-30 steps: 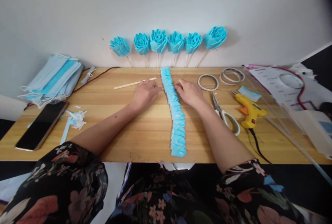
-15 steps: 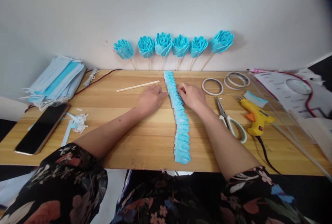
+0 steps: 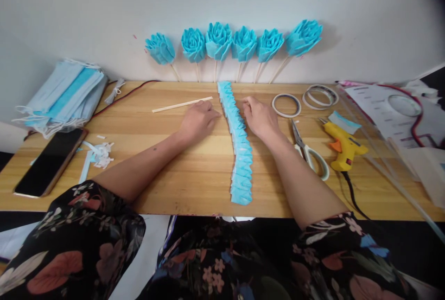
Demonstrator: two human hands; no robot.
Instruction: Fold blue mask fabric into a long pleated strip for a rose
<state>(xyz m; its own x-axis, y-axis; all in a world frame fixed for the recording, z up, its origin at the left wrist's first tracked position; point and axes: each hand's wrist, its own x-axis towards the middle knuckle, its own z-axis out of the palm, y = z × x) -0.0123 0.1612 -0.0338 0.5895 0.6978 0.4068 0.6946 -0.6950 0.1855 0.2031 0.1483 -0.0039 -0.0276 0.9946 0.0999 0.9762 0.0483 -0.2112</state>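
Note:
A long strip of folded blue petals runs from the wall toward the table's front edge. My left hand rests on the wood just left of its upper part, fingers curled, tips beside the strip. My right hand lies just right of the strip, fingers bent, tips touching its edge. Neither hand lifts anything. A thin wooden stick lies beyond my left hand.
Several blue paper roses on sticks lean on the wall. Tape rings, scissors and a yellow glue gun lie at right. A stack of face masks, a phone and white scraps are at left.
Both hands have slid a little farther up along the strip toward the wall. The camera view has shifted slightly.

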